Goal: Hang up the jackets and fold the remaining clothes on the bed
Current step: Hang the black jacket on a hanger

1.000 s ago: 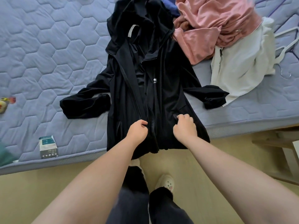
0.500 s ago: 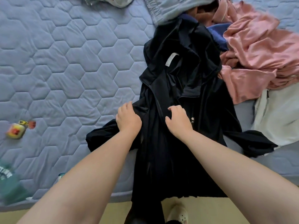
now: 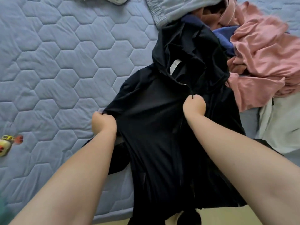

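Your left hand (image 3: 103,123) and right hand (image 3: 194,105) each pinch the soft black jacket (image 3: 155,127). It lies on the bed (image 3: 56,62), a puffy blue quilt of six-sided shapes.

Left hand (image 3: 103,122): fingertips tucked into the black jacket (image 3: 155,143), out of sight.
Right hand (image 3: 194,106): fingertips buried in a fold, can't see them.
Jacket hem: drops past the bed (image 3: 48,62) and off the bottom edge.
Collar label (image 3: 174,66): too small to read.
Pale blue garment (image 3: 178,7): cut by the top edge.
Pink garment (image 3: 259,62), white garment (image 3: 279,127): both run off the right edge.
Keyring toy (image 3: 4,146): blurred, clipped at the left edge.
Green patch (image 3: 3,211): a smear, can't tell what it is.
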